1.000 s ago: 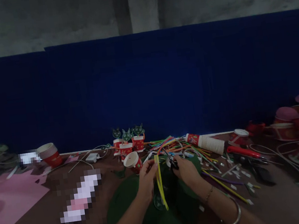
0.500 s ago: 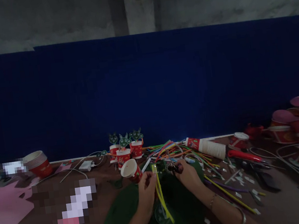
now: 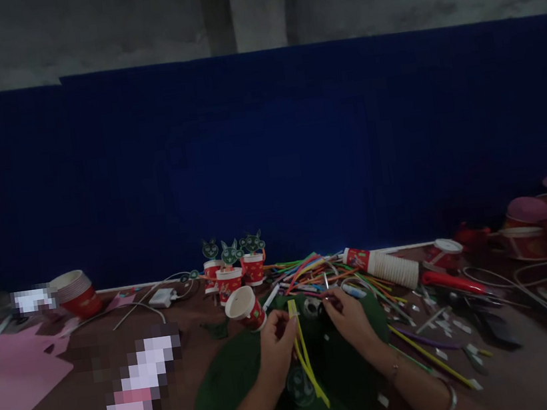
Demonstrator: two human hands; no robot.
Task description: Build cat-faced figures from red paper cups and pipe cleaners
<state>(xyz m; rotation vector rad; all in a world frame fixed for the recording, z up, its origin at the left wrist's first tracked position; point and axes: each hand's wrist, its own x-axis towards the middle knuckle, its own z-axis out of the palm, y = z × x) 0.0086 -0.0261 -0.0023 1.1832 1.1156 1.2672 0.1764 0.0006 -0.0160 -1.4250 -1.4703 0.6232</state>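
Note:
Yellow pipe cleaners hang down from the fingertips of my left hand, which pinches them near their top, where a pale piece shows. My right hand is closed round small dark-handled scissors; their blades point up and away. A roll of tape sits between my two hands, close to the right fingertips. Below the pipe cleaners, a round dark green cutout with a drawn face lies on green paper. A red paper cup leans just beyond my left hand.
Three red cups with animal faces stand at the back. Coloured pipe cleaners and stacked cups lie right of them. A red-handled tool, scraps and cables are at the right, pink paper at the left.
My right hand and the scissors have moved slightly away from the tape roll, and the blades now point up. A small white scrap now shows on the green paper. The whole view has shifted slightly.

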